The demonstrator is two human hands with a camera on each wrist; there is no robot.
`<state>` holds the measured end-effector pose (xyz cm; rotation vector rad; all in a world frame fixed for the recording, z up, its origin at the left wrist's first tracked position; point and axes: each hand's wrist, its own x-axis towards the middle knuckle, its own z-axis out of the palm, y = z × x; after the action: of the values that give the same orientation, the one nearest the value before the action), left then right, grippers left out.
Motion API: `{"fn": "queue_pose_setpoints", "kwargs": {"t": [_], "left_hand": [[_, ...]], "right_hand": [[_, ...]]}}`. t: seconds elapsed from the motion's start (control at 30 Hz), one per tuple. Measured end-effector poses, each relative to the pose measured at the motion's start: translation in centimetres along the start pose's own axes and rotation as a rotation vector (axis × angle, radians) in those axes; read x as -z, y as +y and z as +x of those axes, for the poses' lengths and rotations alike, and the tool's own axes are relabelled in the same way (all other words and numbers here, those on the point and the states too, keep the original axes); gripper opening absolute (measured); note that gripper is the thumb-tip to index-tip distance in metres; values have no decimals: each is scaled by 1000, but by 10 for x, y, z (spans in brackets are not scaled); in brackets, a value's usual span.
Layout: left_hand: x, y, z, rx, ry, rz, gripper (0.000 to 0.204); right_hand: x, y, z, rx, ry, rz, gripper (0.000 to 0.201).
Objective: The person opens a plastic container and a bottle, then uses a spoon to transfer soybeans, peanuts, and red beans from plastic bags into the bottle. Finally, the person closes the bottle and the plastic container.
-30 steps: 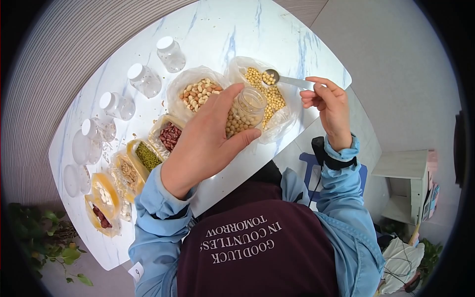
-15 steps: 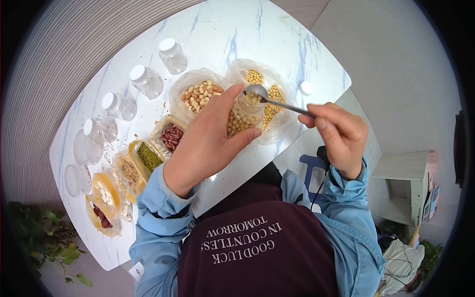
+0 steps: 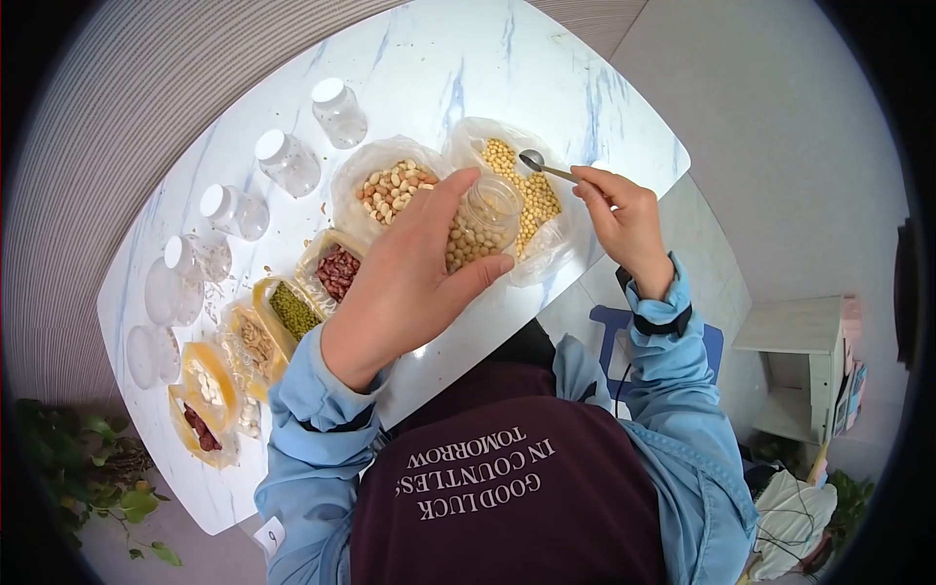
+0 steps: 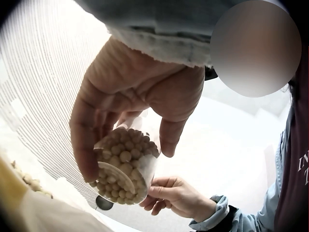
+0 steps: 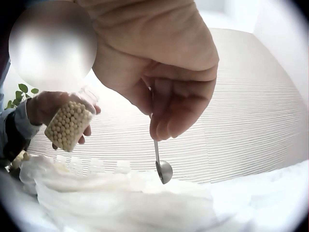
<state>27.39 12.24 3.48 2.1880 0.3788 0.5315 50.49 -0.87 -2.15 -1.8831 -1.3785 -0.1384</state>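
Observation:
My left hand (image 3: 400, 273) grips a clear plastic jar (image 3: 485, 226), which is tilted with its open mouth toward the back right. Soybeans (image 4: 123, 162) fill much of the jar. Between thumb and fingers, my right hand (image 3: 624, 219) pinches the handle of a metal measuring spoon (image 5: 164, 171). In the head view the spoon's bowl is over the open plastic bag (image 3: 468, 134) of loose soybeans (image 3: 539, 205), to the right of the jar. The right wrist view shows the spoon hanging bowl-down above pale plastic.
A bag of peanuts (image 3: 392, 188) lies left of the jar. Red beans (image 3: 337, 271), green mung beans (image 3: 292, 309) and other dried foods sit in open bags toward the front left. Several clear jars with white lids (image 3: 329, 90) stand along the table's far left side.
The right hand brought the spoon from the bag to the jar's mouth, then back over the soybean bag. The left hand and jar have stayed nearly still.

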Motion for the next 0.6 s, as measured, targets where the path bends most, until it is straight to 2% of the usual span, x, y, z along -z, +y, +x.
{"fn": "queue_pose_setpoints", "kwargs": {"t": [0.17, 0.27, 0.6], "left_hand": [[0, -2, 0, -11, 0, 4, 64], [0, 0, 0, 2, -8, 1, 64], [-1, -2, 0, -7, -5, 9, 65]], "right_hand": [[-12, 14, 2, 13, -45, -108, 16], [-13, 22, 2, 30, -6, -243, 16], [-10, 24, 1, -2, -12, -171, 16]]}}
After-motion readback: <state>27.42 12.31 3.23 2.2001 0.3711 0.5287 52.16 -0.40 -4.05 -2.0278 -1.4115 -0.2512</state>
